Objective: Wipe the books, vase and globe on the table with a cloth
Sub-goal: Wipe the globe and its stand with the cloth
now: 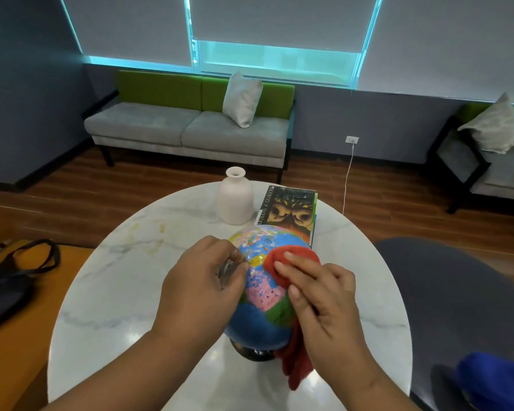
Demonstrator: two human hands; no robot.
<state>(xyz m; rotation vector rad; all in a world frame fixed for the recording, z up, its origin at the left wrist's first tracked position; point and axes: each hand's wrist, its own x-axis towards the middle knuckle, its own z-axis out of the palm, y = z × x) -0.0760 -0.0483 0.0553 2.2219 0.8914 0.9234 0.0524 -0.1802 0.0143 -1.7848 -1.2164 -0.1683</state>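
A small colourful globe (261, 295) on a dark base stands near the middle of the round white marble table (116, 292). My left hand (199, 286) grips the globe's left side, fingers curled around its clear arc. My right hand (318, 301) presses a red cloth (282, 259) against the globe's upper right; the cloth's loose end hangs down past the base. Behind the globe stand a white ceramic vase (235, 197) and a stack of books (291, 209), the top one dark-covered.
A dark grey chair (457, 307) sits to the right of the table, with something blue (493, 381) at the lower right. A black bag (15, 277) lies on the orange surface to the left. A grey and green sofa (190, 129) stands against the far wall.
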